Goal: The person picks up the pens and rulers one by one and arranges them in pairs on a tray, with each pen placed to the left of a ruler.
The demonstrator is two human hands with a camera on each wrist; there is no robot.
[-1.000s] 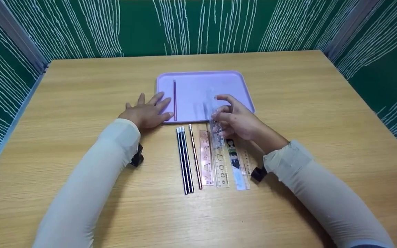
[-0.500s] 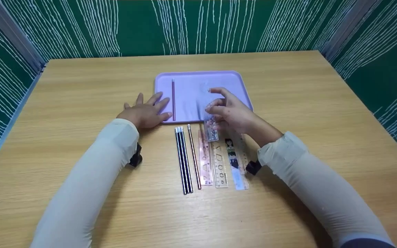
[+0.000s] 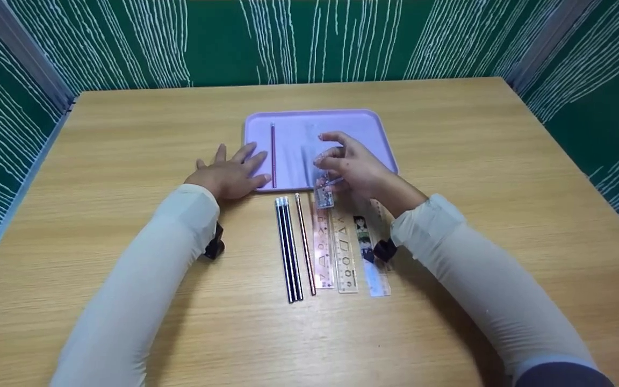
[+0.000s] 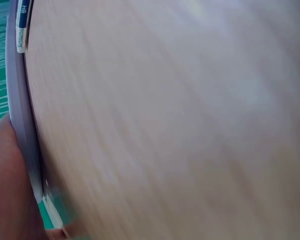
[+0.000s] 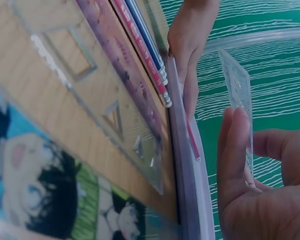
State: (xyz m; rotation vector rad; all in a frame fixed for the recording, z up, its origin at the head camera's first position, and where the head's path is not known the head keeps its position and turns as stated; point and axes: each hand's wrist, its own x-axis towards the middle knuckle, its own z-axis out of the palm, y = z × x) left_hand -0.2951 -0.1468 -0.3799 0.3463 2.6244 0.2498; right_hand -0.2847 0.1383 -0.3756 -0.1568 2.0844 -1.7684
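Observation:
My right hand (image 3: 330,157) pinches a clear patterned ruler (image 3: 324,196) and holds it tilted above the front edge of a lavender tray (image 3: 366,129). In the right wrist view the clear ruler (image 5: 238,92) stands against my fingers (image 5: 235,150), raised off the tray's rim (image 5: 187,200). One red pencil (image 3: 273,156) lies along the tray's left side. My left hand (image 3: 242,165) rests flat on the table with its fingers straight, fingertips touching the tray's front left corner.
In front of the tray lie dark blue pencils (image 3: 289,247), a reddish pencil (image 3: 305,244), a pink ruler (image 3: 321,247), a clear stencil ruler (image 3: 345,260) and a cartoon ruler (image 3: 369,255), side by side. Green patterned walls enclose the wooden table (image 3: 476,161).
My right hand has carried the clear ruler away from the row of rulers, forward and slightly left, to the tray's front edge. The left hand has stayed put.

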